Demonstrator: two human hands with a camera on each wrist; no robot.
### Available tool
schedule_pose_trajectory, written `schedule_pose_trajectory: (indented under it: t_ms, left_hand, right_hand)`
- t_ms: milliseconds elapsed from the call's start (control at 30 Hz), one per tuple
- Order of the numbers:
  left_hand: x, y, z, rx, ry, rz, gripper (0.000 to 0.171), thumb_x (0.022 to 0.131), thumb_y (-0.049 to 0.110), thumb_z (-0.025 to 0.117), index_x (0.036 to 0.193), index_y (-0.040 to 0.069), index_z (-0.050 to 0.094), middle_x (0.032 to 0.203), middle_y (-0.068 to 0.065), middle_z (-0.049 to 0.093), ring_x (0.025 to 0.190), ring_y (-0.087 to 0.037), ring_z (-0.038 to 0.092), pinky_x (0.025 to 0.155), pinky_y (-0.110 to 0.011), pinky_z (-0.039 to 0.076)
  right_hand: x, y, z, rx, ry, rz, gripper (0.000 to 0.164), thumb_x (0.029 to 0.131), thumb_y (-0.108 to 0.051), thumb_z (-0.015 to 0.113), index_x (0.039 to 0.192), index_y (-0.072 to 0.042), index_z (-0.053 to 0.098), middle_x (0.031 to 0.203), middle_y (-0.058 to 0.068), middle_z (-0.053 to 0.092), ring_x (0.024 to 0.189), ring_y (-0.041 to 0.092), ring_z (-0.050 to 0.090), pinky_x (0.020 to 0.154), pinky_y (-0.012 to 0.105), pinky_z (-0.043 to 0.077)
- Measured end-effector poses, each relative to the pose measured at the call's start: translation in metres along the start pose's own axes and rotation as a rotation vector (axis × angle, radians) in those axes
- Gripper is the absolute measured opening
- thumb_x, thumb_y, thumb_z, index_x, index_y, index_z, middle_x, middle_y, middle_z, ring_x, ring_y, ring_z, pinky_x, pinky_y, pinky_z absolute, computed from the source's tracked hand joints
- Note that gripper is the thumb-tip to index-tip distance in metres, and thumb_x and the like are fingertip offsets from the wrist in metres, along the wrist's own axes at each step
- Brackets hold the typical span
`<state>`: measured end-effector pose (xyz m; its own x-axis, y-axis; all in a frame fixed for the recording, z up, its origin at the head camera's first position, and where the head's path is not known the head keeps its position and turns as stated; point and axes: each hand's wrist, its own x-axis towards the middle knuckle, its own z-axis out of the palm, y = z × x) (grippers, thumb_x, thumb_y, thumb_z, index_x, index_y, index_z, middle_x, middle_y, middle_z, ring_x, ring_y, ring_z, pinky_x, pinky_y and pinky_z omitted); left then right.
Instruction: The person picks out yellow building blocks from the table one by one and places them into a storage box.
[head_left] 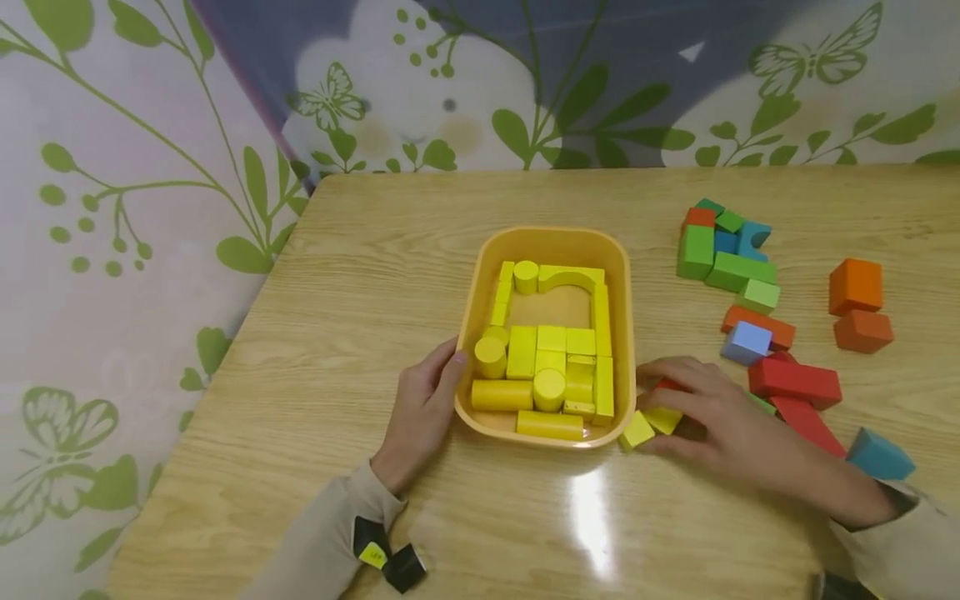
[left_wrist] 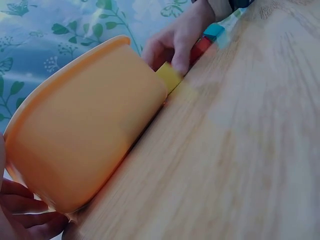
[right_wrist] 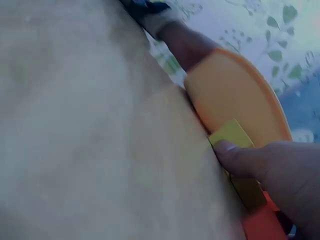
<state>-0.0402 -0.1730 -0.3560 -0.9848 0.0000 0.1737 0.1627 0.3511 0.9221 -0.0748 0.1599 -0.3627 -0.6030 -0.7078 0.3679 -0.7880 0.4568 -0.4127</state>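
A yellow-orange plastic bin (head_left: 622, 333) stands on the table with several yellow wooden blocks inside, among them cylinders, cuboids and an arch. My left hand (head_left: 422, 408) holds the bin's left side, thumb at the rim and fingers low against its outer wall (left_wrist: 85, 125). Just outside the bin's lower right corner, my right hand (head_left: 720, 421) grips two small yellow blocks, one yellow block (head_left: 637, 431) nearest the bin and another (head_left: 663, 418) under the fingers. In the right wrist view the thumb (right_wrist: 240, 157) presses on a yellow block (right_wrist: 232, 132). A red block (head_left: 670, 384) shows partly behind the fingers.
Right of the bin, green blocks (head_left: 738, 272) and blue ones cluster at the back. Orange blocks (head_left: 855, 286) lie farther right. Near my right wrist are red blocks (head_left: 795, 381) and a teal block (head_left: 880, 454). A patterned wall (head_left: 465, 125) borders the table.
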Motion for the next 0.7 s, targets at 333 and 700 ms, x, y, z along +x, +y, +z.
schedule_pose_trajectory:
  t_ms: [333,700]
  left_hand:
    - [0.001,0.000,0.000,0.014,-0.009,-0.009,0.042,0.104,0.028,0.042,0.136,0.003,0.054,0.129,-0.011,0.060,0.116,-0.015,0.058,0.095,-0.030,0.051]
    - [0.000,0.001,0.000,0.014,-0.011,-0.010,0.041,0.105,0.027,0.042,0.136,0.003,0.054,0.130,-0.012,0.059,0.117,-0.017,0.058,0.095,-0.033,0.051]
  right_hand:
    - [-0.001,0.026,-0.012,-0.006,0.072,0.109,0.043,0.067,-0.015,0.087,0.105,-0.017,0.067,0.121,0.000,0.059,0.111,0.016,0.049,0.095,0.009,0.031]
    - [-0.002,0.047,-0.040,-0.037,-0.088,-0.042,0.058,0.061,-0.004,0.088,0.113,-0.015,0.067,0.115,-0.003,0.062,0.104,0.009,0.052,0.091,0.004,0.035]
